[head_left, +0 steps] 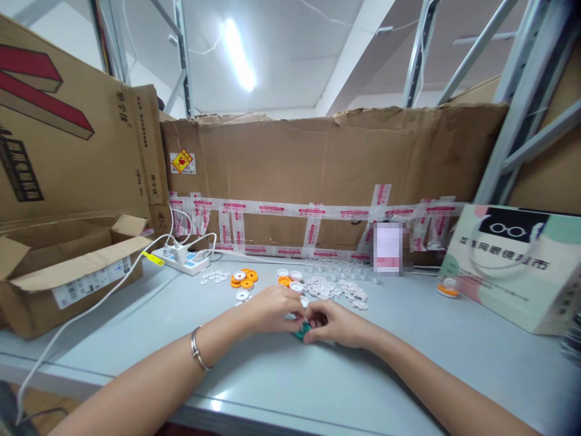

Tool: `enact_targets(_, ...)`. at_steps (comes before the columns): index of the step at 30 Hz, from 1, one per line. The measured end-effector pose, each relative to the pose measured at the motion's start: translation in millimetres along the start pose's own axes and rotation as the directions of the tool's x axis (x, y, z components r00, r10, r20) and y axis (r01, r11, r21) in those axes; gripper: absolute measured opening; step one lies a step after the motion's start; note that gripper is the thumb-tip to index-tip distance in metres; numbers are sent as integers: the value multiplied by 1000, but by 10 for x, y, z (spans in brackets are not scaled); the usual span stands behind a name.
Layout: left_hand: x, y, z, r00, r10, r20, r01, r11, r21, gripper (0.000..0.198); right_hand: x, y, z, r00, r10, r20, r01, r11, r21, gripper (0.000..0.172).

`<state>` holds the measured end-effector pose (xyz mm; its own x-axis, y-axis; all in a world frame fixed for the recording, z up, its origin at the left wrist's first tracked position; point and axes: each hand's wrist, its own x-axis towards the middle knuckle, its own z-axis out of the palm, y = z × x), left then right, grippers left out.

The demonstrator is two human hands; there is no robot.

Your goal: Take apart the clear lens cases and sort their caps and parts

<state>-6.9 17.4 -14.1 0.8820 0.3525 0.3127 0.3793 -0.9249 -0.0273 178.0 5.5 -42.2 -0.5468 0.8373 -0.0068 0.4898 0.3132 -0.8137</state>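
Note:
Near the middle of the grey table [254, 375], my left hand [275, 309] and my right hand [333, 324] meet around a small green piece [302, 330]. Fingers of both hands are closed on it and partly cover it. Just behind them lie white rings [296, 286] and an orange ring [284, 281]. Orange and white round pieces [245, 278] form a group to the left, with a white ring [242, 295] in front. Small clear-white parts [338, 290] are spread behind my right hand, and clear round pieces [336, 268] stand farther back.
A power strip [184, 260] with white cables sits at the back left, beside an open cardboard box [72, 272]. Small white discs [215, 277] lie near it. On the right stand a printed box [512, 266] and an orange-white piece [448, 288]. Tall cardboard [290, 163] borders the back.

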Motion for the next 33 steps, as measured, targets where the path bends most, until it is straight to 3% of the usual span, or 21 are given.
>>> enact_targets(3, -77, -44, -244, 986, -138, 92, 141, 990, -26, 9, -14, -1, -1, 1000, 5, -17, -5, 1000, 1, 33)
enact_targets(7, -216, -129, -537, 908, -372, 192, 375, 927, 22, 13, -29, -1, -13, 999, 28, -20, -28, 1000, -1, 35)
enact_targets(11, -291, -183, -593, 783, -536, 316, 541, 838, 79, 15, -34, 2, -24, 999, 30, -15, -30, 999, -10, 35)
enact_targets(15, -291, -185, -556, 758, -544, 359, 544, 831, 111, 13, -30, -5, -17, 999, 41, -25, -42, 999, -16, 36)
enact_targets(17, -277, -169, -555, 767, -551, 328, 539, 831, 137, 13, -27, -9, -13, 999, 36, -20, -36, 999, -9, 36)
enact_targets(20, -229, -108, -538, 841, -497, 212, 487, 867, 104, 16, -22, -11, -11, 999, 28, -18, -28, 1000, -2, 36)
enact_targets(23, -149, -16, -437, 943, -303, 140, 312, 949, -51, 14, -21, -11, -12, 1000, 19, -18, -19, 1000, -5, 34)
enact_targets(25, -94, 36, -320, 980, -153, 125, 169, 977, -129, 13, -19, -13, -13, 1000, 11, -17, -12, 1000, -1, 32)
enact_targets(28, -36, 69, -126, 993, -23, 113, 35, 994, -107, 11, -12, -15, -9, 1000, 3, -12, -3, 1000, 8, 30)
enact_targets(33, -14, 74, 36, 996, 33, 88, -44, 991, 123, 10, -2, -16, -2, 1000, -4, 3, 4, 1000, -1, 26)
